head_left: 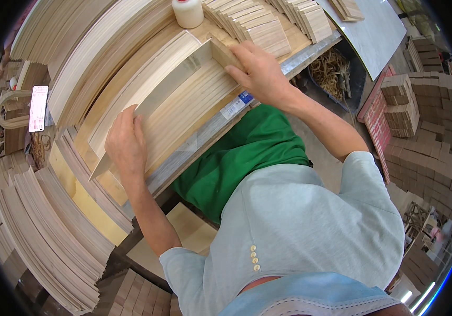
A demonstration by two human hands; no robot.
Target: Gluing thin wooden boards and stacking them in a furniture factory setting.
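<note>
A long thin wooden board [176, 81] stands on edge across the workbench, slanting from lower left to upper right. My left hand [127, 141] grips it near its lower-left end, with the thumb on the near face. At the far end a short wooden piece [225, 55] meets it at a corner. Fingers and thumb of my right hand [261, 72] close around this short piece. Beneath them lies a flat wooden panel [194, 102] with visible grain. Whether the board and the short piece are fastened together, I cannot tell.
Long boards [99, 45] are stacked behind the bench, and more boards [41, 231] at the left. A white bottle [188, 13] and rows of small wooden slats [262, 34] stand at the back. A phone [38, 108] is at the left. A dark bin of shavings [349, 97] sits beside the bench.
</note>
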